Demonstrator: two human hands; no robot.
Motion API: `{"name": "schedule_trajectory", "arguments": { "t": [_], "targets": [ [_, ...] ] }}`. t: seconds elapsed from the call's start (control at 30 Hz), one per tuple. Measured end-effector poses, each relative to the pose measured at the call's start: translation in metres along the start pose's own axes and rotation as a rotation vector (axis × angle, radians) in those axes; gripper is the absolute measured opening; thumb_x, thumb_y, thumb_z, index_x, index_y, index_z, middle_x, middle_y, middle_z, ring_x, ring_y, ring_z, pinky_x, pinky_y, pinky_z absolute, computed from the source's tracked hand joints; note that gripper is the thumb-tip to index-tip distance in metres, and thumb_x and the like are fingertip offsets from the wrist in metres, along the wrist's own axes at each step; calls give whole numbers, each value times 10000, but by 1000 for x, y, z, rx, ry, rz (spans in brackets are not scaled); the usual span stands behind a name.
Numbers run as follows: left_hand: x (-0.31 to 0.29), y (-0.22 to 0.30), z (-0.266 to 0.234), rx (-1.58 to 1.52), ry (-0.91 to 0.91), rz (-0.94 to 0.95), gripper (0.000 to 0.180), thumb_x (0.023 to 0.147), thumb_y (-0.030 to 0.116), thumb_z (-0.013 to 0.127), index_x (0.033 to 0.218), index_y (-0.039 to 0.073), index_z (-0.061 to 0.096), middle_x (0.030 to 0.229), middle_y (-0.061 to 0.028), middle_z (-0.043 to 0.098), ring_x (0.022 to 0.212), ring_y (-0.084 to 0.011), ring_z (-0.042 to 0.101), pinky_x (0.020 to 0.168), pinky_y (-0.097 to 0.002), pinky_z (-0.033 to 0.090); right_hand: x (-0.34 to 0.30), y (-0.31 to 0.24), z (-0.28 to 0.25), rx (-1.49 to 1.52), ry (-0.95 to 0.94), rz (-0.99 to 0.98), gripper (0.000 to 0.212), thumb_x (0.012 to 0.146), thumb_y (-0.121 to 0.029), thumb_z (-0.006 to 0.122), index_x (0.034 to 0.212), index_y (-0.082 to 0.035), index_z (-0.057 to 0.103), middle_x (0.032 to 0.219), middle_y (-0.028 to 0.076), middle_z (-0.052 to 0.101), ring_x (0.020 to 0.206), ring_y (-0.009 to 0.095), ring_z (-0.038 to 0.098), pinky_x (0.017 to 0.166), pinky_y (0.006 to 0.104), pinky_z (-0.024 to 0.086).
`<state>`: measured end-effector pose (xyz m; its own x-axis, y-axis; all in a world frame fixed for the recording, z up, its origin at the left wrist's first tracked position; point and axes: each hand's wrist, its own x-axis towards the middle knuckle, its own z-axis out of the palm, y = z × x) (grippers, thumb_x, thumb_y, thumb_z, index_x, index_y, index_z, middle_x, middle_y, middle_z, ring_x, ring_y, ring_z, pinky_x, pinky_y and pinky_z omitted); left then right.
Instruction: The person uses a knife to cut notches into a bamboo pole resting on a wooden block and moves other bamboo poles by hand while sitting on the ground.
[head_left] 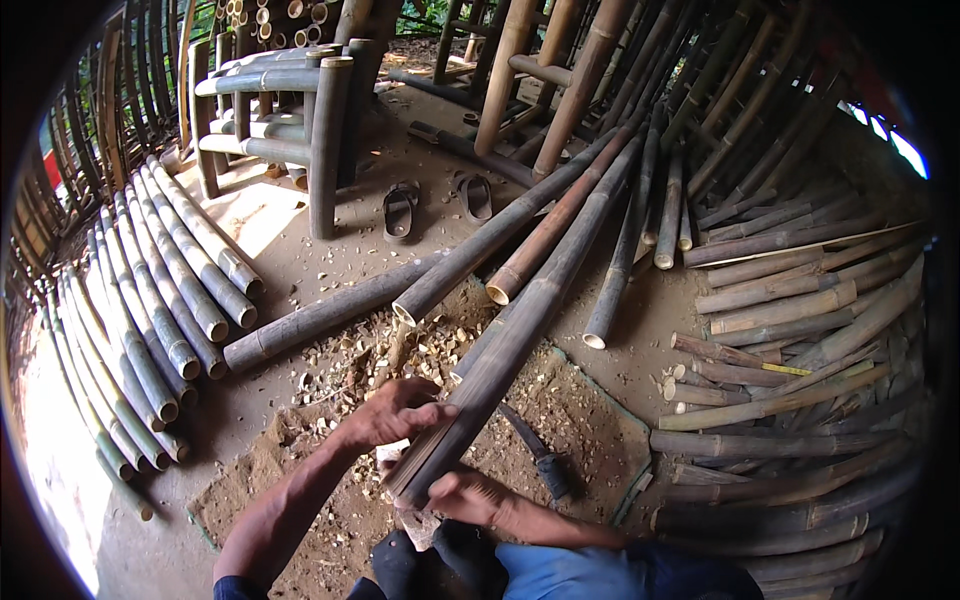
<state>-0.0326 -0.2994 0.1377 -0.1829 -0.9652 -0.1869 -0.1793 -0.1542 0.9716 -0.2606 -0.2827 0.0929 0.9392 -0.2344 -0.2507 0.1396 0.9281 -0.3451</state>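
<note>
A long dark bamboo pole (497, 385) slants from the far stack down to my lap, its near end above a pale wooden block (420, 527). My right hand (472, 498) is closed round the right side of that near end. On the opposite side, my left hand (398, 412) reaches to the pole with its fingers apart, the tips at its edge. Part of both hands' grip is hidden by the pole. A dark-handled knife (543, 456) lies on the ground mat (590, 430) to the right of the pole.
Pale chips (330, 375) litter the mat and floor. Cut bamboo poles (150, 310) lie in a row at left, more piled at right (780, 400). Other poles (460, 250) lean at the back, beside sandals (400, 212) and a bamboo chair frame (325, 150).
</note>
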Motion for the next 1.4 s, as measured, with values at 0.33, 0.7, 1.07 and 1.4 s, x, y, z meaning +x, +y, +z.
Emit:
{"name": "schedule_trajectory", "arguments": {
  "t": [0.33,0.7,1.07,1.4],
  "targets": [
    [-153,-26,-16,347,-116,-406,781,748,518,962,1238,-28,694,1060,-205,775,953,-258,755,798,-418,590,2,31,-65,-963,129,500,551,1032,-295,781,1480,-56,568,1253,106,742,1139,219,728,983,364,597],
    [-505,-232,-21,952,497,-927,747,417,143,1012,1113,81,746,1127,-140,752,1167,-378,675,1026,-492,520,-21,-147,-110,-1345,914,-449,274,1022,-182,723,1251,-48,655,994,53,687,875,148,648,790,349,562],
    [-503,-245,-89,1168,903,-981,597,712,149,860,1256,69,629,1319,-181,606,1333,-417,539,1119,-552,445,-48,-86,-135,-1336,861,-243,271,1034,-131,708,1285,-56,639,986,21,660,839,106,612,731,297,531],
    [-38,-84,22,817,206,-474,1027,647,579,968,1410,23,563,1305,-219,680,1205,-366,679,1047,-476,561,-20,-49,-148,-1242,881,-381,368,1028,-217,737,1361,-91,644,1008,57,722,870,141,647,773,329,551]
  ]
}}
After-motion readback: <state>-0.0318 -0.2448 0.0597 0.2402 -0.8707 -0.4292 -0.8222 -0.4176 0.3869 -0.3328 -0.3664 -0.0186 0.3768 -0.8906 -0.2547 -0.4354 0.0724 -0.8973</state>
